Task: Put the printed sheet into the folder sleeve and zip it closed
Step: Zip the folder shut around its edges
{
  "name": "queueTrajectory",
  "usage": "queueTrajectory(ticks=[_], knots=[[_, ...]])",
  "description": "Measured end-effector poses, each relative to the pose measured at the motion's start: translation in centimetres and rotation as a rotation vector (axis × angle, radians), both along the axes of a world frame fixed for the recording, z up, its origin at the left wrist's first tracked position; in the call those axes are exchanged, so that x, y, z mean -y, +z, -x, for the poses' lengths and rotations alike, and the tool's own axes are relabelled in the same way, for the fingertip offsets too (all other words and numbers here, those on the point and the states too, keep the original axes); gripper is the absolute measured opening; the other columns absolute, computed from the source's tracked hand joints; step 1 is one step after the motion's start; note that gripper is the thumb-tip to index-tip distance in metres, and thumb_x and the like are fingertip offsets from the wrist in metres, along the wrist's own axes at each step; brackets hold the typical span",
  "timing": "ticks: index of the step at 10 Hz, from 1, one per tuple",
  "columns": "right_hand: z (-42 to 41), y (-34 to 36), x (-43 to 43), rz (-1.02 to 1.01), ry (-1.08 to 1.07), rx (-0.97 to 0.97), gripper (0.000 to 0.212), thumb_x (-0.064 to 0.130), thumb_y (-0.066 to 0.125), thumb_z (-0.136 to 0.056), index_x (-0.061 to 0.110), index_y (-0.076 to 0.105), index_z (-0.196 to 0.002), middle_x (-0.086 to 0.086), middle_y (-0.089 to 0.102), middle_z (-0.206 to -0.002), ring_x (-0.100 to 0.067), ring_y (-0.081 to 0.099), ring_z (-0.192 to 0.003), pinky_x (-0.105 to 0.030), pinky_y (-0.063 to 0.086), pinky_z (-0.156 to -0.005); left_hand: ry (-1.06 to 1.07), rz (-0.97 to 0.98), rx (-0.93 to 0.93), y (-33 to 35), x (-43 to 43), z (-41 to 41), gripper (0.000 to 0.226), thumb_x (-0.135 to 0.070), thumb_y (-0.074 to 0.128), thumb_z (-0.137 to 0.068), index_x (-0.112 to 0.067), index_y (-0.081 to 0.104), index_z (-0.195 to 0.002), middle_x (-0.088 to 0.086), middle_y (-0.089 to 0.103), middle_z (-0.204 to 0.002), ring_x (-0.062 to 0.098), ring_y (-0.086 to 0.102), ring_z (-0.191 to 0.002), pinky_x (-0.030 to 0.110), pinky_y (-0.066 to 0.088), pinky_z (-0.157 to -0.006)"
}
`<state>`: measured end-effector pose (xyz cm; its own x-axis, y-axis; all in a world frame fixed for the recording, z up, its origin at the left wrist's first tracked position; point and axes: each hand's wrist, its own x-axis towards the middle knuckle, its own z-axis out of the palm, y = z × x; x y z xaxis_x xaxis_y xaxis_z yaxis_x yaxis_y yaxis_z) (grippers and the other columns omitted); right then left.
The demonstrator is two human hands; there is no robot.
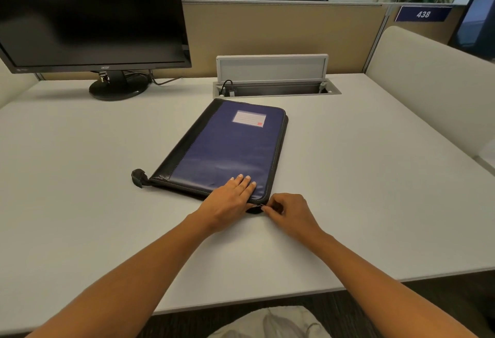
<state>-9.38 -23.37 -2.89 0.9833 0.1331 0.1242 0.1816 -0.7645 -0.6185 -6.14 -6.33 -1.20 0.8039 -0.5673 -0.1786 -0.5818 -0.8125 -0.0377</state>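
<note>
— Where's the folder [227, 150]?

— Flat on the desk [348, 177], blue cover up, black spine on its left. It lies a little askew, label [249, 118] at the far end, with the cable tray [273, 88] beyond it and the monitor [91, 16] off to the far left.

— And the hands?

— Both at its near right corner. The left hand [230, 198] lies flat on the cover, fingers straight and together, pressing it down just inside the stitched edge.

— Gripping anything?

— No, only pressing. The right hand [288, 213] does the gripping: thumb and forefinger pinch the zip pull [261, 205], the other fingers curled in.

— Where does the pull sit?

— Right at the rounded near right corner, touching the folder's edge, just beside the left hand's wrist side. The right hand itself is off the folder, over the bare desk.

— Is the zip closed along the right side?

— I can't tell; the edge there is too dark. A black tab [139, 177] sticks out at the near left corner.
</note>
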Motion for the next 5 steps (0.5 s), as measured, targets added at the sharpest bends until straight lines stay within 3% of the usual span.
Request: queueTrajectory(ticks=[3, 4, 5], knots=[[-0.6, 0.3, 0.7, 0.003, -0.019, -0.005, 0.019, 0.024, 0.065, -0.083, 0.006, 0.066, -0.076, -0.005, 0.063, -0.069, -0.006, 0.046, -0.054, -0.006, 0.032, -0.052, -0.042, -0.065, 0.019, 0.0, -0.5, 0.1, 0.053, -0.025, 0.019, -0.103, -0.005, -0.003, -0.148, 0.014, -0.002, -0.157, 0.025, -0.002, -0.146, 0.030, -0.003, -0.117], [-0.9, 0.1, 0.7, -0.003, -0.026, -0.002, 0.020, 0.023, 0.066, -0.082, 0.004, 0.066, -0.076, -0.010, 0.067, -0.072, -0.012, 0.049, -0.058, -0.007, 0.032, -0.055, -0.045, -0.090, 0.016, 0.3, -0.6, 0.3, 0.053, -0.026, 0.018, -0.103, -0.005, -0.003, -0.148, 0.014, -0.002, -0.157, 0.025, -0.003, -0.146, 0.029, -0.003, -0.117], [-1.5, -0.1, 0.6, -0.010, -0.043, 0.003, 0.022, 0.023, 0.067, -0.081, 0.003, 0.066, -0.075, -0.013, 0.069, -0.074, -0.016, 0.051, -0.061, -0.019, 0.038, -0.060, -0.048, -0.107, 0.000, 0.3, -1.0, 0.3, 0.053, -0.026, 0.018, -0.103, -0.005, -0.003, -0.148, 0.013, -0.002, -0.158, 0.025, -0.003, -0.146, 0.029, -0.003, -0.117]])
